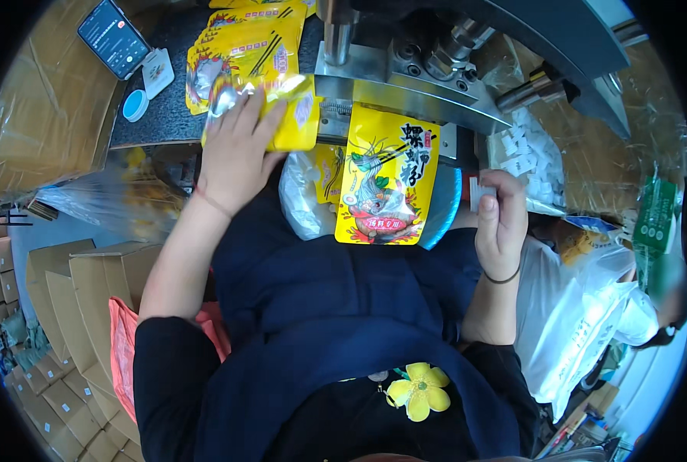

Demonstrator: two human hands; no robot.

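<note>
My left hand (239, 154) is over a shiny yellow pouch (301, 123) at the table's front edge, its fingers on top and the thumb by the lower edge. Behind it lies a stack of matching yellow pouches (243, 50). One printed yellow pouch (386, 177) hangs face up below the metal press (412, 88), its top edge at the press bar. To the right, my right hand (501, 223) pinches a small white ridged plastic piece (476, 192) between thumb and fingers. Similar white pieces (532, 158) fill a clear bag beside the press.
A phone (112, 38) on a stand and a round blue-white lid (135, 105) are at the back left. Below the hanging pouch, a blue-rimmed container (445, 204) holds another yellow pouch. Cardboard boxes (101, 277) stand left; another person in white (590, 308) is at right.
</note>
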